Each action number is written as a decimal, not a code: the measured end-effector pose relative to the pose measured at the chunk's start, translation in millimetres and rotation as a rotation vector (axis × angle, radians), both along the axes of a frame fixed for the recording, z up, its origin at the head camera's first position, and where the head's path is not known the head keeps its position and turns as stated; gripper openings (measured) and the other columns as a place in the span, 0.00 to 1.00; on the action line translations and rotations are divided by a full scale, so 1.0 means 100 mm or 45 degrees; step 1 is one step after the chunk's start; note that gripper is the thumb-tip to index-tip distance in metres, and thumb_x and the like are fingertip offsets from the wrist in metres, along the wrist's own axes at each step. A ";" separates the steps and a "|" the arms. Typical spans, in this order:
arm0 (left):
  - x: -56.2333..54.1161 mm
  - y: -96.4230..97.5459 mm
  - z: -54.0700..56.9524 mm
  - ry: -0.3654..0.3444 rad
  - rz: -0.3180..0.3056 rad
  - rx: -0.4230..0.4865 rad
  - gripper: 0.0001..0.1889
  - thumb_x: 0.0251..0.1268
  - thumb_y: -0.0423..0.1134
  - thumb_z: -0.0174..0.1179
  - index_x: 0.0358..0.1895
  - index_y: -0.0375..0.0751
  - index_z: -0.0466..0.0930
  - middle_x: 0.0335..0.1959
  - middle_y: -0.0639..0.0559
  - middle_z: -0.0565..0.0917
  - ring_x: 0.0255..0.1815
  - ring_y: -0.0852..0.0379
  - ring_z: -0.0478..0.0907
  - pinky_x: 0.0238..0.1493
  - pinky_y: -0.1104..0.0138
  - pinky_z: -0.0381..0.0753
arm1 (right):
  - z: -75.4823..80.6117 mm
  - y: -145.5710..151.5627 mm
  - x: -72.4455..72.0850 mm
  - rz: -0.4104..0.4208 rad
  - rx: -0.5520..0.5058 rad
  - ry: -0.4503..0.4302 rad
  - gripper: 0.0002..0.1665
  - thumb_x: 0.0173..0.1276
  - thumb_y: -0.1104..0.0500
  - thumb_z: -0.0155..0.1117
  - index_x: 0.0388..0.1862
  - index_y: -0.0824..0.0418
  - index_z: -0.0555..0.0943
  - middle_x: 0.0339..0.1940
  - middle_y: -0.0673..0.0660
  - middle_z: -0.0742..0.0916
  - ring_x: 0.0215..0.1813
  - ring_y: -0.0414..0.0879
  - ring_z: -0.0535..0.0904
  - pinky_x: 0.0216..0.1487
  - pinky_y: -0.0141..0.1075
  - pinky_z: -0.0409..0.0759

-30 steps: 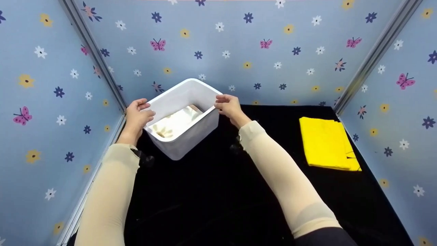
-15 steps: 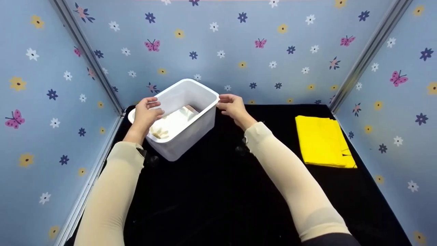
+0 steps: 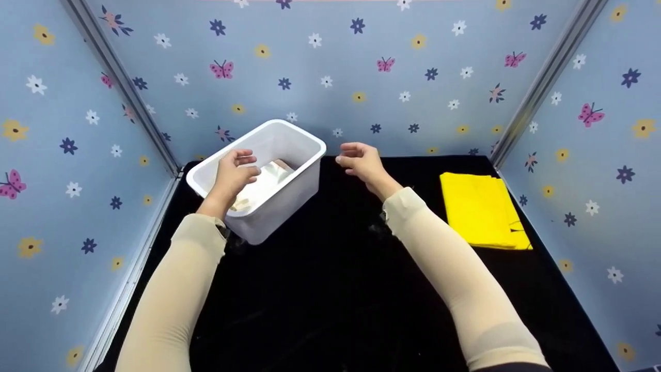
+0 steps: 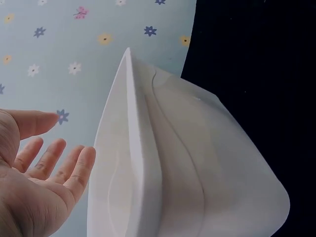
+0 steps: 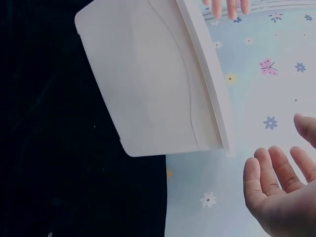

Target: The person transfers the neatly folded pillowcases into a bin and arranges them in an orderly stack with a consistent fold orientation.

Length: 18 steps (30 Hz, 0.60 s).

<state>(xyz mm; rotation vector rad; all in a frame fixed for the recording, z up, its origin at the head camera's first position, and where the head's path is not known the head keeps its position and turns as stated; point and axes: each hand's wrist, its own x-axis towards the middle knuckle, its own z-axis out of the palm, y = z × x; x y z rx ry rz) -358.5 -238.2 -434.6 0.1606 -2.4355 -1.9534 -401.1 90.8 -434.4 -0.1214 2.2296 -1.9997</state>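
Observation:
A white plastic bin (image 3: 281, 206) stands at the back left of the black surface, turned at an angle. Inside it lies a pale, shiny item with a flower print (image 3: 268, 181), partly hidden by the bin's near wall and my hand. My left hand (image 3: 232, 178) hovers above the bin's left part, fingers loosely bent and holding nothing; the left wrist view shows it apart from the rim. To the right of the bin my right hand (image 3: 363, 164) is in the air, relaxed and holding nothing, with a gap to the rim.
A folded yellow cloth-like item (image 3: 480, 209) with thin dark cords lies at the right of the black surface (image 3: 330, 299). Blue flower-patterned walls (image 3: 330, 62) enclose the back and both sides, with metal posts at the corners.
Both hands have come off the bin's rim. The left hand has shifted right over the bin, and the right hand has drawn away to the right. The bin stays in its place.

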 end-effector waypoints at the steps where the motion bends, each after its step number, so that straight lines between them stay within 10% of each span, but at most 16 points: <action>1: 0.00 0.01 0.00 -0.004 -0.007 0.000 0.33 0.75 0.27 0.61 0.82 0.30 0.67 0.72 0.38 0.79 0.57 0.57 0.82 0.55 0.68 0.89 | 0.00 0.02 0.01 -0.001 0.002 0.000 0.29 0.79 0.65 0.72 0.76 0.67 0.81 0.74 0.72 0.85 0.68 0.58 0.88 0.67 0.47 0.91; 11: 0.01 0.16 -0.03 0.010 -0.061 -0.013 0.32 0.73 0.27 0.62 0.79 0.27 0.69 0.72 0.35 0.80 0.50 0.62 0.83 0.50 0.72 0.88 | 0.01 0.22 0.09 -0.007 0.009 0.001 0.29 0.80 0.65 0.71 0.77 0.67 0.80 0.71 0.69 0.86 0.72 0.63 0.87 0.67 0.47 0.91; 18: -0.01 0.22 -0.10 -0.014 -0.099 -0.035 0.31 0.74 0.27 0.63 0.78 0.28 0.70 0.70 0.37 0.81 0.50 0.62 0.83 0.54 0.68 0.90 | 0.01 0.39 0.14 -0.002 0.030 -0.001 0.29 0.81 0.64 0.71 0.77 0.66 0.80 0.66 0.63 0.88 0.59 0.49 0.89 0.59 0.39 0.91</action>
